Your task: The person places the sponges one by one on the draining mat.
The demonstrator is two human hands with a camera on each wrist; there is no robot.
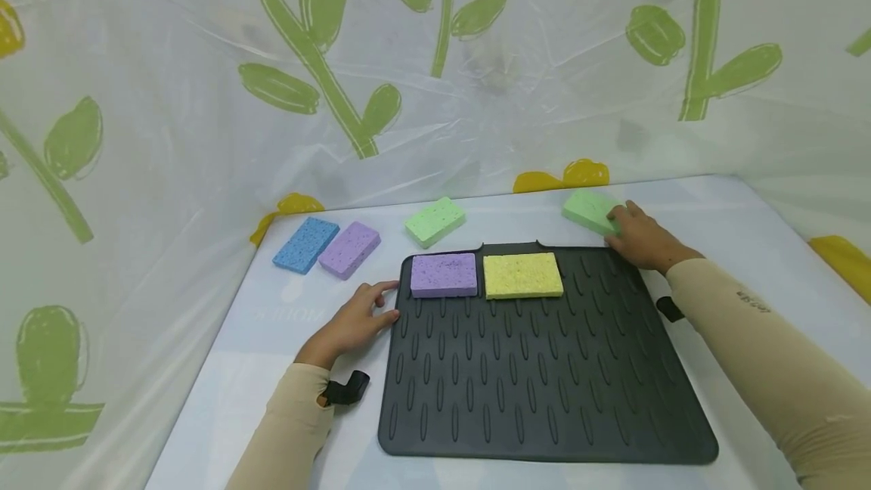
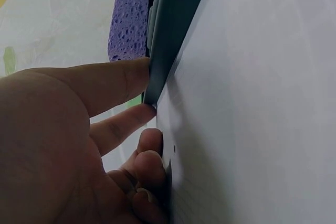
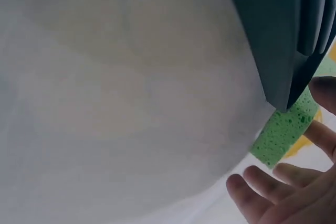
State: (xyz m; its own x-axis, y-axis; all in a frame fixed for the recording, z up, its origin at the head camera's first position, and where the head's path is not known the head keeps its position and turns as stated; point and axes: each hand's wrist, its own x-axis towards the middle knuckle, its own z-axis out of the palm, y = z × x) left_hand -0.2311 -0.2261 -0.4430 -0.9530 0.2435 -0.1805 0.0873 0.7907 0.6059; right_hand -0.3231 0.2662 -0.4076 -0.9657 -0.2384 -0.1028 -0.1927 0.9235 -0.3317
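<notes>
A black ridged mat (image 1: pixel 517 399) lies on the table, with a purple sponge (image 1: pixel 444 276) and a yellow sponge (image 1: pixel 522 276) side by side along its far edge. My left hand (image 1: pixel 352 325) is at the mat's left edge; in the left wrist view its thumb and a finger reach straight to that edge, the other fingers curling loosely. Beyond the mat's far right corner, my right hand (image 1: pixel 643 237) has its fingertips at the right end of a green sponge (image 1: pixel 588 210). The right wrist view shows those fingers spread around the green sponge (image 3: pixel 283 132).
Behind the mat to the left lie a blue sponge (image 1: pixel 306 245), another purple sponge (image 1: pixel 350 250) and a second green sponge (image 1: pixel 435 222). A white sheet (image 1: pixel 517 119) printed with green leaves and yellow flowers hangs behind the table's far edge.
</notes>
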